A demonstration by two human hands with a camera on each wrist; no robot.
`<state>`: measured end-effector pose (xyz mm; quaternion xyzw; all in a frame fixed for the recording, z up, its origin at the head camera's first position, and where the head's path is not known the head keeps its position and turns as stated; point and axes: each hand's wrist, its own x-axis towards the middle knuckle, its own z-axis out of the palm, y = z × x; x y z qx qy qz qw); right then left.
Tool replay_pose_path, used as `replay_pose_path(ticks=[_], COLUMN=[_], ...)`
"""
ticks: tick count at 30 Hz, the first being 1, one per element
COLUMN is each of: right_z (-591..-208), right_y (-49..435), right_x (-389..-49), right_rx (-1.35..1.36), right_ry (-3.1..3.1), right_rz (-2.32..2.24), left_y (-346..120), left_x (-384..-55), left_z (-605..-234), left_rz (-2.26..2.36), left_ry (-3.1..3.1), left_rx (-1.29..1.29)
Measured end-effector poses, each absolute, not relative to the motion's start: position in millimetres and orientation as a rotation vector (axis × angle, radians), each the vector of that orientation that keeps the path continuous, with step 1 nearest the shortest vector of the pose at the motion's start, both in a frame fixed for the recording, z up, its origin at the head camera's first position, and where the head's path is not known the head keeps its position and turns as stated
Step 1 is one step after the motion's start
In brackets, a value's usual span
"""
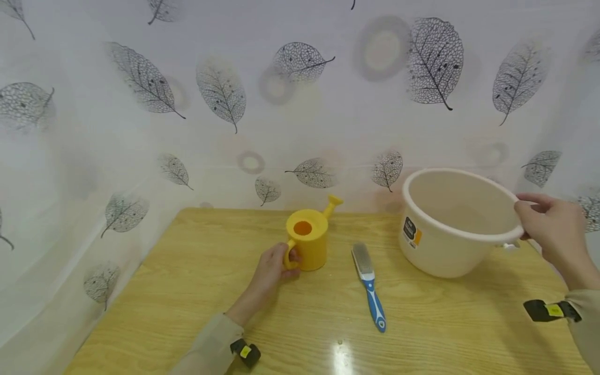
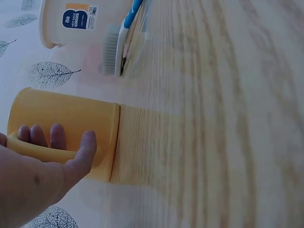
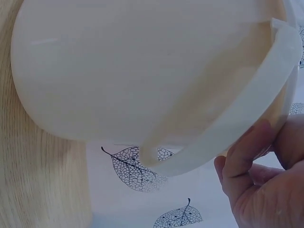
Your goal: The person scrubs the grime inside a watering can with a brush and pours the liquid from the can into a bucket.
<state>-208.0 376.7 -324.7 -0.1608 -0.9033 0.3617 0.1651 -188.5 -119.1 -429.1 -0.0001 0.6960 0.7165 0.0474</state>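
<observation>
A yellow toy watering can [image 1: 315, 249] stands upright near the back of the wooden table, its spout toward the back right. My left hand [image 1: 272, 265] grips its handle [image 2: 42, 151], with the fingers through the loop. To the right, a cream plastic bucket [image 1: 440, 255] bears a dark and orange label. The bucket's rim is pinched at the right side by my right hand [image 1: 555, 224]. Below that hand hangs the bucket's pale handle [image 3: 237, 111], seen close in the right wrist view. Whether the bucket's base touches the table all round, I cannot tell.
Between watering can and bucket lies a brush [image 1: 369, 286] with a blue and white handle, bristles at the far end. Behind the wooden table [image 1: 206, 250] hangs a white curtain [image 1: 328, 120] printed with dark leaves. The table's back edge runs just behind the can.
</observation>
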Motion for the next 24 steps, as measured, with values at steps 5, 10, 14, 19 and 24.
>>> replay_pose_path(ticks=[5, 10, 14, 19, 24], right_z=[-327, -332, -337, -340, -344], right_y=[381, 389, 391, 389, 384], right_x=[-212, -207, -195, -175, -152], right_rx=[-0.455, -0.402, -0.407, -0.419, -0.233], right_ry=[-2.54, -2.495, -2.511, -2.483, -2.385], right_rz=[1.132, 1.175, 1.04, 0.92, 0.911], left_y=[-118, -118, -119, -122, -130], left_x=[-193, -195, -196, -195, -193], left_z=[-431, -432, -433, -433, -431], left_rz=[2.218, 2.196, 2.2, 2.195, 2.103], left_ry=[2.117, 2.144, 2.144, 2.146, 2.238], left_rx=[-0.001, 0.002, 0.008, 0.017, 0.058])
